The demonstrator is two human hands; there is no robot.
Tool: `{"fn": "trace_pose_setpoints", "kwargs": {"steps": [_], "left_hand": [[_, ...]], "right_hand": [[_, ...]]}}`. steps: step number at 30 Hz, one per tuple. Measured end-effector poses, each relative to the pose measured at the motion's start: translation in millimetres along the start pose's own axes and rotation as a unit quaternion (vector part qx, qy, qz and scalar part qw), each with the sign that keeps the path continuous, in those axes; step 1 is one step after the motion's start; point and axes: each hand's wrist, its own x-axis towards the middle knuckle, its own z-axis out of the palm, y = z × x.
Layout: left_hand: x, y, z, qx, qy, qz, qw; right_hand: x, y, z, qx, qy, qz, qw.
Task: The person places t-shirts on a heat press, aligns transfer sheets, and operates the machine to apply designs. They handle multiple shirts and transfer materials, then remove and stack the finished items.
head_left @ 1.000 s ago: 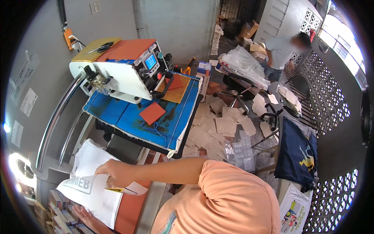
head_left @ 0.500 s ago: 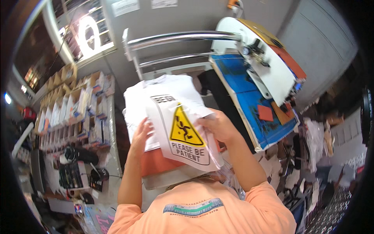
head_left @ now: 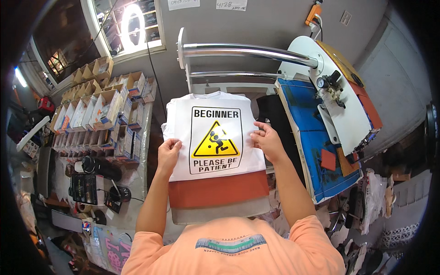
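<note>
A printed sheet (head_left: 216, 142) with a yellow warning triangle and black lettering lies flat over a folded white T-shirt (head_left: 170, 114). Under the shirt, the red-brown pad (head_left: 217, 190) shows along the near side. My left hand (head_left: 168, 155) pinches the sheet's left edge, thumb and fingers together. At the opposite edge, my right hand (head_left: 269, 141) holds the sheet between thumb and curled fingers. The design sits upright, roughly centred on the shirt front.
Metal bars (head_left: 247, 51) of a press span behind the shirt. To the right stand its white housing with a gauge (head_left: 323, 82) and a blue-covered board (head_left: 305, 128). Boxes of small packets (head_left: 101, 110) fill the left table, near a black cup (head_left: 120, 193).
The sheet, earlier lifted and bent at a tilt, has come down flat and straight on the shirt. My hands have spread to its two side edges. The view has shifted.
</note>
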Motion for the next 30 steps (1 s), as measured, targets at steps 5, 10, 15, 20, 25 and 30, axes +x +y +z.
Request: {"fn": "trace_pose_setpoints", "kwargs": {"steps": [5,10,15,20,25,30], "left_hand": [[27.1,-10.4,15.6,0.068,0.012,0.017,0.997],[39.6,1.4,-6.1,0.045,0.022,0.094,0.994],[15.9,117.1,-29.5,0.253,0.049,0.262,0.930],[-15.7,204.1,23.4,0.488,0.081,0.499,0.711],[-49.1,127.2,70.8,0.540,-0.010,0.529,0.655],[-42.2,2.5,54.1,0.610,-0.114,0.389,0.681]], "right_hand": [[24.4,18.2,-10.0,-0.029,0.033,-0.057,0.997],[4.5,-62.6,-42.4,-0.367,0.205,-0.407,0.811],[-41.0,-231.0,-157.9,-0.416,0.434,-0.427,0.676],[3.5,-285.7,-291.9,-0.638,0.442,-0.256,0.576],[51.2,-289.4,-336.6,-0.754,0.330,-0.044,0.566],[54.7,-290.2,-337.1,-0.683,0.342,-0.101,0.638]]}}
